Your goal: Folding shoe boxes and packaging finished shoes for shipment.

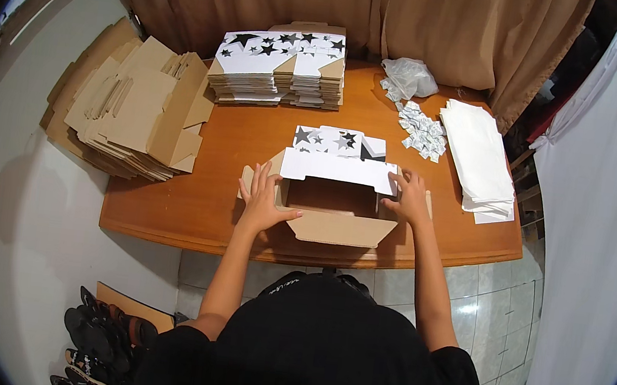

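Note:
A cardboard box (342, 230) stands open at the table's near edge, its inside brown and its front flap folded outward toward me. At its far side rises a white lid panel (338, 168), with a star-printed part behind it. My left hand (260, 199) is at the box's left side, fingers spread and thumb stretched to the front flap's corner. My right hand (410, 196) holds the right side, its fingers bent over the white panel's end and the thumb below. Parts of the side flaps are hidden behind both hands.
Flattened brown cardboard boxes (124, 107) lean in a pile at the left. Behind stands a stack of star-printed flat boxes (277, 67). To the right lie small silvery packets (422, 132), a clear plastic bag (410, 78) and a stack of white sheets (477, 158).

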The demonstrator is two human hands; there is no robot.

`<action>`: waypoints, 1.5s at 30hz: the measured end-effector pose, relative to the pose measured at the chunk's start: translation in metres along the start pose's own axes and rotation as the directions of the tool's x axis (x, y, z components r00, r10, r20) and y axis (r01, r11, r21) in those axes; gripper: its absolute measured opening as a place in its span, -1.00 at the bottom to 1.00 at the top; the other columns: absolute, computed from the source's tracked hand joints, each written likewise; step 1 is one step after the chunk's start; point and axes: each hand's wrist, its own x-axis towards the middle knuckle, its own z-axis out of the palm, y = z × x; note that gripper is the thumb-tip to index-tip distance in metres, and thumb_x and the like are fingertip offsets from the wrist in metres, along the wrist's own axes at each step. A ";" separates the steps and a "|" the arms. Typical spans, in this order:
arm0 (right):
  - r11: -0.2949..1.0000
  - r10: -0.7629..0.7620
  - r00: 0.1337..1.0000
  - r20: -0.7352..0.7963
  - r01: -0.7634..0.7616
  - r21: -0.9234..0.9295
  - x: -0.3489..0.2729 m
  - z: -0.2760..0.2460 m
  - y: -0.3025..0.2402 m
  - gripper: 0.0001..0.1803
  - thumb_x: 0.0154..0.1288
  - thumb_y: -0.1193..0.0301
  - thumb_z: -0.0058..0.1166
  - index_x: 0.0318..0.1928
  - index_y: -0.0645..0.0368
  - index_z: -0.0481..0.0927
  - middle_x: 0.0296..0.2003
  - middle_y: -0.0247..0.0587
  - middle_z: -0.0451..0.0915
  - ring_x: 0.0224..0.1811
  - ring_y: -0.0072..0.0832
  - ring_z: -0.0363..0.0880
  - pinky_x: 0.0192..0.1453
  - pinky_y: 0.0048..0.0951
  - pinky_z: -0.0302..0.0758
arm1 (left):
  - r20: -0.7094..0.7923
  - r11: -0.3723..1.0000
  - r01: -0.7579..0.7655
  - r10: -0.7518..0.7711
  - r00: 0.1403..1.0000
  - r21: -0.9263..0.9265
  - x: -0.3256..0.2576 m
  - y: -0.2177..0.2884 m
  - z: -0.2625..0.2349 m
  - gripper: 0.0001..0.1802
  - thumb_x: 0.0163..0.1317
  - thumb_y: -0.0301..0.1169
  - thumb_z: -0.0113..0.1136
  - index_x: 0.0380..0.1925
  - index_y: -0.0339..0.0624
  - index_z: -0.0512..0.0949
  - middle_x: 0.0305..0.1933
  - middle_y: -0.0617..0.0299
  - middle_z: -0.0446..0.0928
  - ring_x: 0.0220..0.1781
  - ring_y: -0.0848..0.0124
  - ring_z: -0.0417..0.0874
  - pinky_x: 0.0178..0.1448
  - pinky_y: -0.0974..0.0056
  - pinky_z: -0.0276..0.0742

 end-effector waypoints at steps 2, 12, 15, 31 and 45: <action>0.994 -0.011 0.999 0.030 0.014 -0.105 -0.004 -0.001 -0.006 -0.36 -0.25 0.23 0.37 0.00 -0.09 0.52 0.04 -0.02 0.34 0.20 -0.07 0.19 0.26 0.14 0.07 | 0.061 0.997 -0.029 0.025 0.998 0.069 0.006 0.005 -0.004 0.11 -0.40 0.24 0.36 0.14 -0.20 0.25 0.44 0.03 -0.13 0.49 0.09 -0.32 0.32 -0.31 -0.64; 0.959 0.177 0.960 -0.216 -0.218 -0.182 -0.015 -0.019 -0.025 -0.39 -0.05 0.05 0.23 0.06 -0.05 0.46 0.14 -0.03 0.25 0.26 -0.06 0.09 0.30 0.29 -0.18 | 0.331 0.987 -0.158 0.156 0.931 -0.021 0.032 0.036 0.005 -0.09 -0.28 0.28 0.26 0.17 0.26 0.37 0.45 0.01 -0.14 0.48 0.01 -0.29 0.34 -0.31 -0.53; 0.887 0.424 0.829 -0.364 -0.462 -0.020 -0.027 -0.031 0.000 -0.49 0.11 0.05 0.09 -0.01 0.10 0.49 0.05 -0.04 0.35 0.17 -0.14 0.23 0.26 0.08 0.01 | 0.365 0.986 -0.168 0.153 0.918 0.008 0.031 0.032 0.011 -0.08 -0.27 0.26 0.27 0.19 0.29 0.34 0.46 0.01 -0.20 0.48 -0.02 -0.32 0.34 -0.31 -0.54; 0.854 0.350 0.936 0.037 -0.335 0.397 -0.005 0.023 -0.017 -0.41 -0.03 0.29 0.31 0.03 0.17 0.43 0.03 -0.01 0.29 0.03 -0.19 0.39 0.08 -0.34 0.39 | 0.462 0.980 -0.198 0.187 0.867 -0.025 0.032 0.032 0.017 -0.28 -0.18 0.27 0.21 0.01 0.20 0.55 0.47 0.02 -0.44 0.45 -0.07 -0.55 0.32 -0.29 -0.63; 0.939 0.340 0.940 -0.005 -0.340 -0.058 0.012 0.028 -0.057 -0.10 -0.22 0.35 0.40 0.17 0.22 0.18 0.11 0.27 0.22 -0.01 0.11 0.42 -0.07 -0.08 0.47 | 0.355 0.983 -0.160 0.117 0.928 0.095 0.032 0.031 0.029 0.08 -0.24 0.32 0.19 0.26 -0.09 0.24 0.43 -0.17 -0.48 0.46 -0.06 -0.52 0.38 -0.15 -0.55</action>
